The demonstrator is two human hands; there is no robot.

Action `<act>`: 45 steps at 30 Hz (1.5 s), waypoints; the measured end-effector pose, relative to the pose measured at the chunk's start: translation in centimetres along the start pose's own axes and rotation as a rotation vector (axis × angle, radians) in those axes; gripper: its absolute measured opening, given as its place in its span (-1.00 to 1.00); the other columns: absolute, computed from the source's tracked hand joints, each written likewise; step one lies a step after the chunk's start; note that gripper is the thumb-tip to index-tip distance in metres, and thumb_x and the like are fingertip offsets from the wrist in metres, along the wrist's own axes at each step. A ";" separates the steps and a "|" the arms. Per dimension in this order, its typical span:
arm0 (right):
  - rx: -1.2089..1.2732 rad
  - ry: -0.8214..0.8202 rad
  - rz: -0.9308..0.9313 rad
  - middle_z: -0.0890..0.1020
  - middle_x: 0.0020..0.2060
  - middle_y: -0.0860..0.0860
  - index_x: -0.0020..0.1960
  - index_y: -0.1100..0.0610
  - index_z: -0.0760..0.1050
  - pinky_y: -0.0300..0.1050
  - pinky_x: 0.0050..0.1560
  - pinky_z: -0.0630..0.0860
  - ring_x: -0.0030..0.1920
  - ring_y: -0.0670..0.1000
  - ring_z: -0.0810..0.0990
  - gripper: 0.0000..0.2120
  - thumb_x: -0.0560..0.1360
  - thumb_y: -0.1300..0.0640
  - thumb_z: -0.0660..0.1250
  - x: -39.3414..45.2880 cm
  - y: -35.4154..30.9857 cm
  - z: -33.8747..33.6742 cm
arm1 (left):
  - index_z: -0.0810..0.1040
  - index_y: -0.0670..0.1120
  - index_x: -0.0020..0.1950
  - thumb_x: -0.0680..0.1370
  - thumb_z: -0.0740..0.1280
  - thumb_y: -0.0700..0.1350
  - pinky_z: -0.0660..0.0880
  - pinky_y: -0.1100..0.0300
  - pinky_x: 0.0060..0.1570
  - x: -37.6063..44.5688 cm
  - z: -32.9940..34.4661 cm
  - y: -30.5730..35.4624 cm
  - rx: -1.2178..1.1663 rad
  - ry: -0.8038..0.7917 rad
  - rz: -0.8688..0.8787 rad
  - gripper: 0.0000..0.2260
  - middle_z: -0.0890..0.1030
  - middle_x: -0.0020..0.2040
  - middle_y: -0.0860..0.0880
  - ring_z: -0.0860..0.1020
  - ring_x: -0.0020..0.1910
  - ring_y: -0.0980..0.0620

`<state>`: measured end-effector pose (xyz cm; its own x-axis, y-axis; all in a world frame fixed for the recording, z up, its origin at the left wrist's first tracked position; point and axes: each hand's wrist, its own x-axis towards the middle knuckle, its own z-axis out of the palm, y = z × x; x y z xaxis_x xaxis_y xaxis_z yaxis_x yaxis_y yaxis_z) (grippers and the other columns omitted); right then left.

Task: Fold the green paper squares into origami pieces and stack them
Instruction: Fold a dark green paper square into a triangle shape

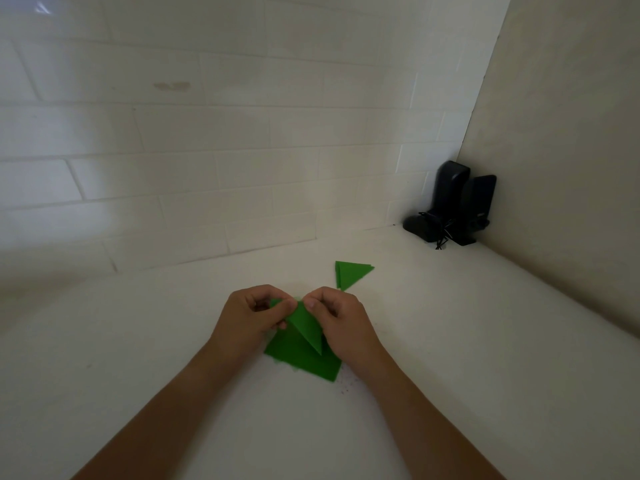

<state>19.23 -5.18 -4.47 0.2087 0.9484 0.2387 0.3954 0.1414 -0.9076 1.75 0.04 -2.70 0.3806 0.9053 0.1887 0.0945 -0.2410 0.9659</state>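
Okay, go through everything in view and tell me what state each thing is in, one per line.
Left hand: pinching the folded green piece at its top.
Right hand: pinching the same piece from the other side.
Folded green piece: held up, creased into a narrow triangle.
Green paper squares: flat on the counter under the hands.
Finished triangles: folded, stacked farther back.
Black speakers: upright in the corner.

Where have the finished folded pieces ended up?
The folded green triangles lie on the white counter, just beyond the right hand, toward the black speakers.
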 end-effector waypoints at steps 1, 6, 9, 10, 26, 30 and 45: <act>-0.012 0.000 0.002 0.69 -0.21 -0.04 -0.08 0.09 0.65 -0.23 -0.14 0.53 -0.19 -0.12 0.62 -0.80 0.67 0.14 0.31 0.1 0.1 0.0 | 0.73 -0.18 -0.13 0.54 0.47 -0.26 0.52 0.31 -0.25 0.0 0.0 0.0 -0.001 0.002 0.002 -0.93 0.67 -0.29 -0.23 0.58 -0.35 0.05; -0.039 -0.018 -0.007 0.60 -0.31 -0.12 -0.10 0.06 0.60 -0.30 -0.24 0.44 -0.30 -0.19 0.51 -0.78 0.69 0.12 0.28 -0.1 -0.1 0.0 | 0.73 -0.14 -0.16 0.55 0.47 -0.25 0.53 0.30 -0.24 0.1 0.1 -0.3 -0.001 0.009 -0.008 -0.91 0.67 -0.27 -0.19 0.58 -0.33 0.05; -0.024 -0.003 -0.011 0.62 -0.30 -0.07 -0.11 0.05 0.60 -0.25 -0.25 0.46 -0.30 -0.14 0.53 -0.78 0.69 0.11 0.29 -0.2 -0.3 0.0 | 0.74 -0.16 -0.12 0.55 0.47 -0.26 0.54 0.30 -0.23 0.1 0.1 -0.3 -0.033 0.011 -0.015 -0.92 0.69 -0.28 -0.15 0.60 -0.33 0.06; -0.022 0.012 -0.006 0.65 -0.26 -0.04 -0.10 0.06 0.60 -0.19 -0.21 0.49 -0.27 -0.09 0.57 -0.79 0.68 0.11 0.29 -0.1 -0.3 0.0 | 0.74 -0.17 -0.09 0.55 0.47 -0.26 0.56 0.30 -0.22 0.1 0.1 -0.3 -0.058 0.014 -0.020 -0.94 0.71 -0.26 -0.15 0.62 -0.32 0.06; 0.095 0.052 -0.006 0.71 -0.15 -0.08 -0.06 0.05 0.67 -0.13 0.02 0.61 -0.06 -0.08 0.67 -0.89 0.62 0.12 0.40 0.0 -0.3 -0.4 | 0.71 -0.15 -0.04 0.60 0.43 -0.19 0.56 0.33 -0.17 0.2 0.0 -0.2 -0.057 0.029 -0.024 -0.93 0.70 -0.22 -0.13 0.64 -0.26 0.07; 0.101 0.035 0.002 0.70 -0.15 -0.08 -0.07 0.04 0.66 -0.13 0.02 0.59 -0.06 -0.06 0.66 -0.89 0.62 0.11 0.40 0.0 -0.3 -0.5 | 0.66 -0.15 -0.06 0.65 0.35 -0.19 0.52 0.29 -0.14 0.2 0.0 -0.4 0.002 -0.057 -0.033 -0.86 0.67 -0.25 -0.09 0.61 -0.23 0.08; 0.076 0.042 -0.008 0.70 -0.19 -0.08 -0.10 0.03 0.67 -0.07 -0.02 0.61 -0.10 -0.06 0.67 -0.88 0.61 0.10 0.41 0.0 0.2 -0.3 | 0.70 -0.28 0.02 0.48 0.50 -0.33 0.65 0.28 -0.15 0.0 0.2 0.1 -0.270 0.031 -0.140 -0.87 0.74 -0.15 -0.27 0.74 -0.18 -0.09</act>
<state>19.61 -5.22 -4.48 0.2437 0.9348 0.2585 0.3287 0.1712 -0.9288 1.91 -0.04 -2.60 0.3523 0.9345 0.0517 -0.1053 -0.0153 0.9943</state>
